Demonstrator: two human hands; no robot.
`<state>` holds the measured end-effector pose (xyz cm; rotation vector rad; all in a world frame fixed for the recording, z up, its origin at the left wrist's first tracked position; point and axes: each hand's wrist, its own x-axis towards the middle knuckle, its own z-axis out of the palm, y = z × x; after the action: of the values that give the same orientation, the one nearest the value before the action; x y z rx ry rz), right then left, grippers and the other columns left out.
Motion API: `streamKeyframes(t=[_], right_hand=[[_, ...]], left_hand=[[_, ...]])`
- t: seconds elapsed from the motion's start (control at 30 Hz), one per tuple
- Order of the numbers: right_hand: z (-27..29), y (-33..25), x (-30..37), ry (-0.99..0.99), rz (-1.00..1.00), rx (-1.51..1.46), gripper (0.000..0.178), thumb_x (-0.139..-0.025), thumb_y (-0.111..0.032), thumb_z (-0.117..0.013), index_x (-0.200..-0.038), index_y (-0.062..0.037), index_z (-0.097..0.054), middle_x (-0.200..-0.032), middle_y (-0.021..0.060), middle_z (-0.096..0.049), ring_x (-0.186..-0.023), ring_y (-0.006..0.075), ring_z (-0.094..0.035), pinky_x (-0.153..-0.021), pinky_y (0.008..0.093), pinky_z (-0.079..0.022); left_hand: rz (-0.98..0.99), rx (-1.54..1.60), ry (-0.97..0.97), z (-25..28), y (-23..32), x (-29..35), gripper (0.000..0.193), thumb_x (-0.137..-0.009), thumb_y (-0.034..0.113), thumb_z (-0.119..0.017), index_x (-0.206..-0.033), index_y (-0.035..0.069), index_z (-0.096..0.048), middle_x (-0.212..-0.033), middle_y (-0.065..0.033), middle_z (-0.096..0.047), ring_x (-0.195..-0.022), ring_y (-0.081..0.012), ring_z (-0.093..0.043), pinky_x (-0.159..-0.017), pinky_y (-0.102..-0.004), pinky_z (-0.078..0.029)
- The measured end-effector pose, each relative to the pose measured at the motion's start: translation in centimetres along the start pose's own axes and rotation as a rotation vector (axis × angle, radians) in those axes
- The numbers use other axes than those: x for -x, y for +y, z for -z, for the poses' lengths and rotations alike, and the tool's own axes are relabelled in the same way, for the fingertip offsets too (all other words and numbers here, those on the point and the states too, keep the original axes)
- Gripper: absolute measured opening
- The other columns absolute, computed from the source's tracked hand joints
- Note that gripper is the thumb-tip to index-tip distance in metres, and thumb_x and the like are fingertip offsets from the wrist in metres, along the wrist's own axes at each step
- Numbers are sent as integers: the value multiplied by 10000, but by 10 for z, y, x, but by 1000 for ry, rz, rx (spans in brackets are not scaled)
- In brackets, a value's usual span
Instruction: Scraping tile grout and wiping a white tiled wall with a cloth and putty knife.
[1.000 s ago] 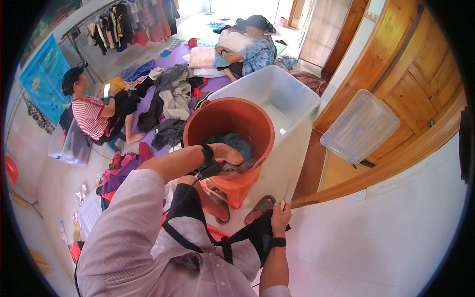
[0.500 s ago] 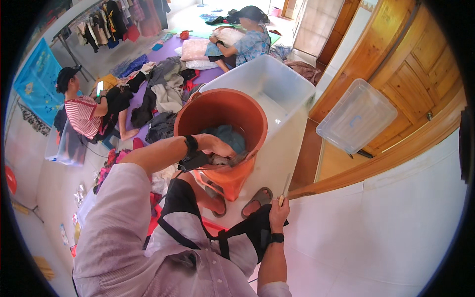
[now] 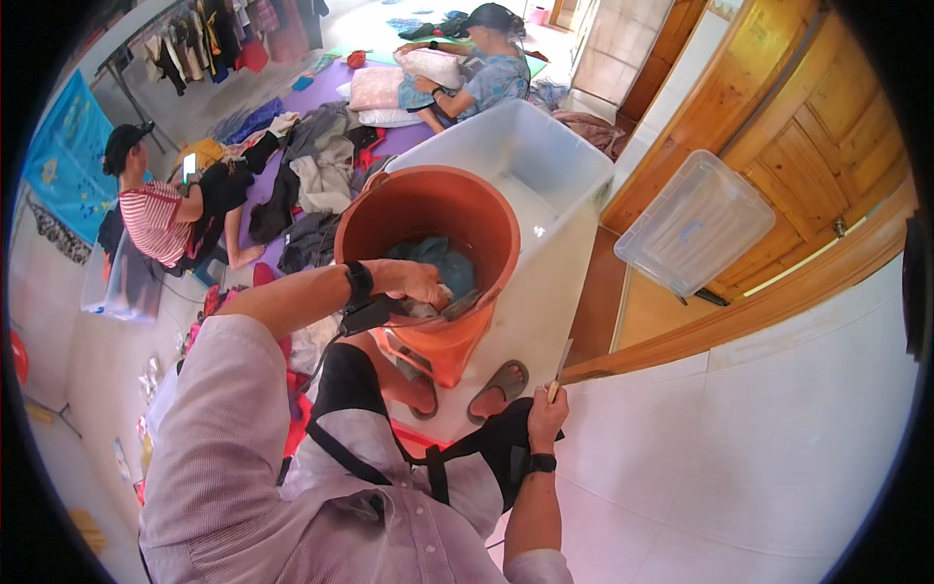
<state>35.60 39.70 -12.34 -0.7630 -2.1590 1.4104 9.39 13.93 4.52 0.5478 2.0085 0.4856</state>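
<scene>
My left hand (image 3: 420, 282) reaches down inside a tall orange-brown bucket (image 3: 494, 216). Its fingers curl downward and look closed, beside a small pale piece whose kind I cannot make out. Bunched blue-grey material (image 3: 449, 263), cloth or plastic, lies in the bucket beyond the hand. Over my right thigh, my right hand (image 3: 547, 417) is closed round the pale yellowish handle of a knife (image 3: 565, 358), its thin blade pointing up. The bucket rests on an orange stand or stool (image 3: 449, 352).
A clear plastic tub (image 3: 545, 146) stands behind the bucket, and its lid (image 3: 696, 226) leans by the wooden door (image 3: 827, 146). Heaped clothes (image 3: 316, 156) cover a purple mat. One person (image 3: 156, 214) sits at left with a phone; another (image 3: 491, 83) handles pillows at the back.
My left hand has shifted slightly within the bucket, its fingers now drawn closer together. The right hand keeps the knife upright. At the back, the person has raised an arm over the pillow.
</scene>
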Motion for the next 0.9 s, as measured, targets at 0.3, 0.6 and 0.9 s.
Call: streamKeyframes(t=[0.3, 0.6, 0.9], right_hand=[[-4, -4, 1, 18, -1, -20, 230, -845, -121, -628, -985, 56, -585, -835, 161, -635, -764, 265, -612, -738, 371, -500], [-6, -5, 0, 40, 16, -7, 264, -842, -126, -619, -1017, 69, -591, -863, 179, -642, -789, 272, -619, -762, 369, -503], [0, -6, 0, 38, -11, 1, 256, -833, -112, -612, -1013, 69, -591, -871, 175, -645, -796, 265, -622, -775, 363, -503]], left_hand=[[58, 189, -32, -13, -6, 1, 367, -965, 297, -448, -1129, 28, -638, -1004, -32, -652, -849, -151, -608, -726, -335, -504], [8, 307, -85, -8, -14, -6, 346, -985, 273, -403, -1156, 45, -599, -1015, 9, -615, -880, -138, -575, -783, -328, -473], [-26, 263, -34, -16, -5, -12, 285, -916, 185, -456, -1062, -18, -593, -939, -20, -592, -834, -170, -541, -739, -340, -465]])
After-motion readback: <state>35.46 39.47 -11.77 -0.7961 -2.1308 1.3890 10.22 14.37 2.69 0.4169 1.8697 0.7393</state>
